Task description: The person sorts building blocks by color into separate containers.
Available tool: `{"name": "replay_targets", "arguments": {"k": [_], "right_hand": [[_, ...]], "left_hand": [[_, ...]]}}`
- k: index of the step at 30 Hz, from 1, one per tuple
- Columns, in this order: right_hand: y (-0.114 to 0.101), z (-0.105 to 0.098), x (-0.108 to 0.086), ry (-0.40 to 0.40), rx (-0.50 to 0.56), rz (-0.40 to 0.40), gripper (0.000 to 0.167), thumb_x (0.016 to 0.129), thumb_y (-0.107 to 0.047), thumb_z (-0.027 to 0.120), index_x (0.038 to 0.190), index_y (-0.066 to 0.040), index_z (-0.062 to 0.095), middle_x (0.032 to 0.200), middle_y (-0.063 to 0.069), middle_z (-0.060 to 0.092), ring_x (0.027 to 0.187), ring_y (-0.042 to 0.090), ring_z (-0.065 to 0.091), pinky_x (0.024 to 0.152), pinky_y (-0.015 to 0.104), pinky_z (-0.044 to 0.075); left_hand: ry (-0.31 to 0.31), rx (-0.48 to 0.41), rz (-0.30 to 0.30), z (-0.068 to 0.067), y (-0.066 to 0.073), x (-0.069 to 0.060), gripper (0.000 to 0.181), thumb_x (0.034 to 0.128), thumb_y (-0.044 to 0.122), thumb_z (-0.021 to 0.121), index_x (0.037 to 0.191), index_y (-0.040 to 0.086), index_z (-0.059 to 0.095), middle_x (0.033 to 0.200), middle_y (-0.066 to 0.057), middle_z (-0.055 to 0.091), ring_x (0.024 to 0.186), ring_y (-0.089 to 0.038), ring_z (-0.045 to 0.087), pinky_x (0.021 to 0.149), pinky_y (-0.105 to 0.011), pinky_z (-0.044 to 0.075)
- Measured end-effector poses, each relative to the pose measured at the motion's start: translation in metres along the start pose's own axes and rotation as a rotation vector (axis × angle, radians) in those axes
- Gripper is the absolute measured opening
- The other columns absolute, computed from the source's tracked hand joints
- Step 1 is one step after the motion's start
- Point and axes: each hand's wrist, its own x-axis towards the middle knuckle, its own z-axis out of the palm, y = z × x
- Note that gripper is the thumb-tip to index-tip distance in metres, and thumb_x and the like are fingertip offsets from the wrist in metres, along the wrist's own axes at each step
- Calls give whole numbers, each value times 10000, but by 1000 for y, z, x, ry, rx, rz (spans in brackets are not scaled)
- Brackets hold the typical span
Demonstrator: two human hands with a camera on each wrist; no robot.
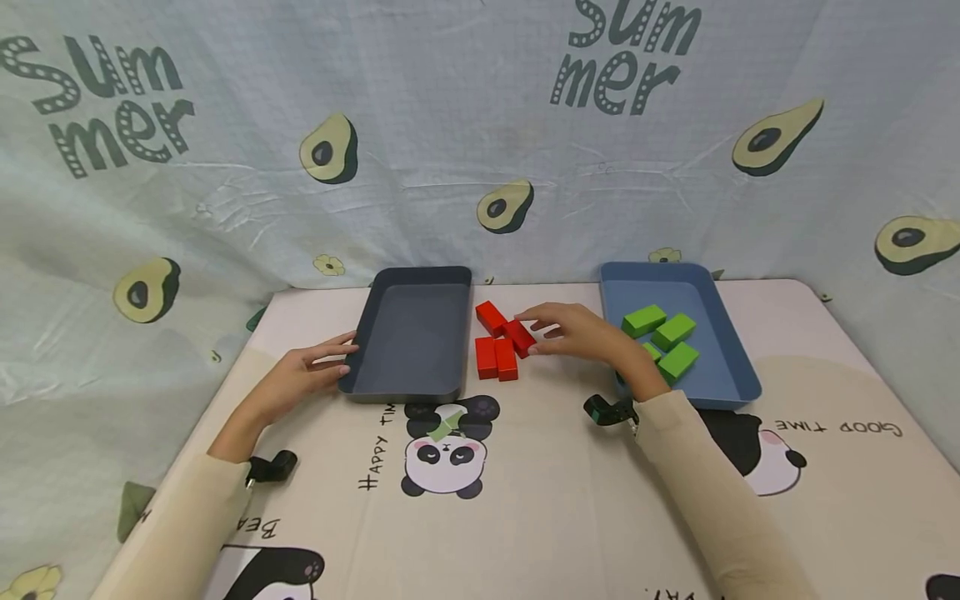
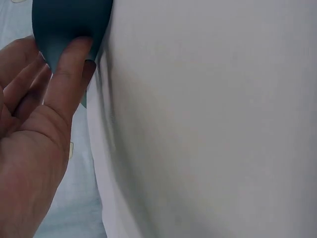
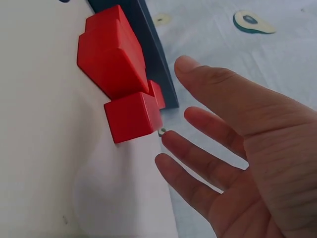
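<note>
My left hand (image 1: 296,379) is at the left side of a dark grey tray (image 1: 408,398). Its fairly straight fingers touch the tray's edge. In the left wrist view the thumb (image 2: 74,59) lies against the tray's outer wall (image 2: 64,25). Several red blocks (image 1: 506,358) form a loose cluster right of this tray. Over the rightmost red block (image 1: 519,337), my right hand (image 1: 577,333) reaches in with fingers apart. The right wrist view shows a gap between that hand (image 3: 247,148) and the nearest red block (image 3: 132,117), with nothing held.
On the right stands a blue tray (image 1: 738,367) with several green blocks (image 1: 673,332) in it, partly behind my right forearm. A panda-print cloth (image 1: 540,517) covers the table. Behind it hangs a curtain (image 1: 420,208) with avocado prints.
</note>
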Motion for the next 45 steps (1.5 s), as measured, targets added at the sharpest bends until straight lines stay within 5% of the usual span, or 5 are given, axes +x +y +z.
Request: {"name": "replay_targets", "arguments": {"k": [17,24,35,45], "right_hand": [[15,1,30,-104,70,113,678,891,-130,794,1501,-81,500,1492,156,521,1306,356,565,1064,478,498],[25,2,33,-157,181,181,787,883,-80,777,1567,-85,388,1573,151,422,1360,369,505,1096,465,472],[41,0,39,-223,214,173,727,883,-111,774,1533,-81,451,1506,186,478,1365,376,489,1123,471,443],[48,4,41,-217,211,181,696,873,-131,792,1506,-127,503,1466,120,511,1312,312,498,1116,457,439]], "left_hand": [[-31,-57,-56,-2,-3,3,548,1023,104,617,1519,-32,428,1702,-68,151,1449,-210,376,939,-276,563],[-38,-67,-53,-2,-3,4,558,1025,106,613,1525,-40,411,1703,-76,134,1494,-306,268,951,-259,551],[-40,-91,-61,-3,-3,4,582,1023,132,620,1533,-38,395,1704,-72,124,1489,-198,295,948,-254,553],[-37,-117,-77,-1,-5,3,574,1024,110,615,1537,-25,396,1706,-66,109,1493,-230,275,961,-256,545]]}}
